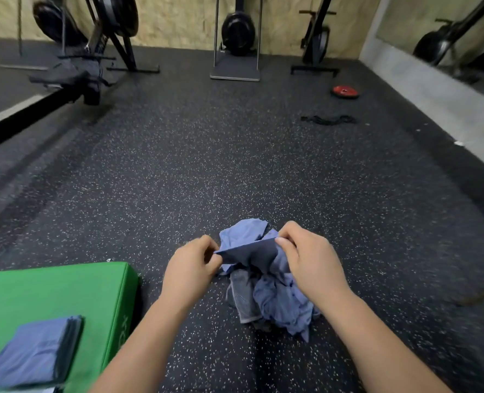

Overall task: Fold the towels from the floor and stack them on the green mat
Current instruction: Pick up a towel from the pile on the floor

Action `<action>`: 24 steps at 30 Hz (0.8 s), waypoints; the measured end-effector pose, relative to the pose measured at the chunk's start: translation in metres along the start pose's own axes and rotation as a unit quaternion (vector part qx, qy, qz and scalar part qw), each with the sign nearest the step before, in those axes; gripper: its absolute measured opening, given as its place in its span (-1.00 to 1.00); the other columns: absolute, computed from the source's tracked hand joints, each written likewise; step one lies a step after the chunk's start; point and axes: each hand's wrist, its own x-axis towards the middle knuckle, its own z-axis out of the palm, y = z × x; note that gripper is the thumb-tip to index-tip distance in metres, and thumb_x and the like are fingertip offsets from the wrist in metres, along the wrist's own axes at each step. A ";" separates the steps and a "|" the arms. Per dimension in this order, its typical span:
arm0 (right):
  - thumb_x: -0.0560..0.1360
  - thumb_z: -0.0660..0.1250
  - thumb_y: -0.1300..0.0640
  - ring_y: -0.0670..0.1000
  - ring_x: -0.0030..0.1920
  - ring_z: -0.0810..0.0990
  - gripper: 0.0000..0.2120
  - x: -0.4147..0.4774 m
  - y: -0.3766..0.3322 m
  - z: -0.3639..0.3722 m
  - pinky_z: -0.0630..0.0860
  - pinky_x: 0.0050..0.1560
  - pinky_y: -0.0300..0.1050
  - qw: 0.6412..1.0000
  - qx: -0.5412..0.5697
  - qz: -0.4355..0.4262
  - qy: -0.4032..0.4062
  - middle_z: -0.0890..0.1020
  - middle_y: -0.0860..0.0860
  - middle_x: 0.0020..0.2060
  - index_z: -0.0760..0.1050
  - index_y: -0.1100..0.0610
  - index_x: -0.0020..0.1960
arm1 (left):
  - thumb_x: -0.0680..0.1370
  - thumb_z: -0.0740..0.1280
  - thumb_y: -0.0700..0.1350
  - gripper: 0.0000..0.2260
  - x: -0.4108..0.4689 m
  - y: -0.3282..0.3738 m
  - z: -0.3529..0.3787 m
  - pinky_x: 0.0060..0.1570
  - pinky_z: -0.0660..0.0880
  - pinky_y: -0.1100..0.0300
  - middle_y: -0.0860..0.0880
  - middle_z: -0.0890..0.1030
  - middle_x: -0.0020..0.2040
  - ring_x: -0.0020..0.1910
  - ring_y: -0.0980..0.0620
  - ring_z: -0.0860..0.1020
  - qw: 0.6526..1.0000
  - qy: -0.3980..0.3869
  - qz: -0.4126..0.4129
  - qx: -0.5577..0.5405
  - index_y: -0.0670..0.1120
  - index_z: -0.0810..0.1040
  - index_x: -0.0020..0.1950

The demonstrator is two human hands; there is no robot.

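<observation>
Speckled gym floor (235,165) holding a crumpled pile of blue towels (275,302), left grip (191,265) and right grip (306,256) each pinching an edge of the top towel (252,251), folded stack (34,350) lying on green mat (51,287) nearby; likely snag: tangled neighbours lifting along.

Dim even light; edges motion-blurred, wide-angle warped; centre sharp.
</observation>
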 end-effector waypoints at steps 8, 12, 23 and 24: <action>0.73 0.25 0.03 0.02 -0.15 0.56 -0.87 -0.029 0.012 -0.038 0.53 -0.13 0.07 0.991 -0.092 0.097 -0.013 0.58 -0.13 -0.16 0.38 -0.10 0.00 | 0.66 0.43 -0.16 -0.85 -0.032 0.008 -0.031 0.02 0.60 0.13 0.12 0.78 -0.07 -0.04 0.11 0.73 0.959 0.018 -0.064 -0.275 0.08 0.74 0.04; 0.71 0.25 0.06 0.10 0.00 0.59 -0.94 -0.035 0.023 -0.032 0.58 0.02 0.05 0.968 -0.152 0.161 -0.117 0.61 -0.05 0.00 0.46 -0.08 0.06 | 0.64 0.46 -0.13 -0.85 -0.031 0.011 -0.042 -0.13 0.44 0.13 -0.03 0.76 -0.14 -0.19 0.08 0.58 0.955 0.014 -0.037 -0.295 0.14 0.76 0.01; 0.76 0.13 0.00 0.05 -0.21 0.55 -0.82 -0.005 0.007 -0.058 0.48 -0.21 0.04 0.985 -0.088 0.136 -0.051 0.59 0.01 -0.22 0.34 0.00 0.00 | 0.70 0.34 -0.24 -0.81 0.005 0.008 -0.060 -0.02 0.56 0.19 0.02 0.68 -0.13 -0.13 0.08 0.59 0.857 0.061 -0.027 -0.511 -0.04 0.70 -0.03; 0.77 0.13 0.01 0.05 -0.21 0.55 -0.84 -0.005 0.006 -0.058 0.50 -0.19 0.04 0.987 -0.078 0.134 -0.044 0.60 0.01 -0.22 0.35 -0.01 0.02 | 0.70 0.34 -0.24 -0.81 0.006 0.007 -0.061 -0.04 0.56 0.21 0.01 0.67 -0.12 -0.13 0.07 0.58 0.854 0.059 -0.026 -0.517 -0.04 0.69 -0.03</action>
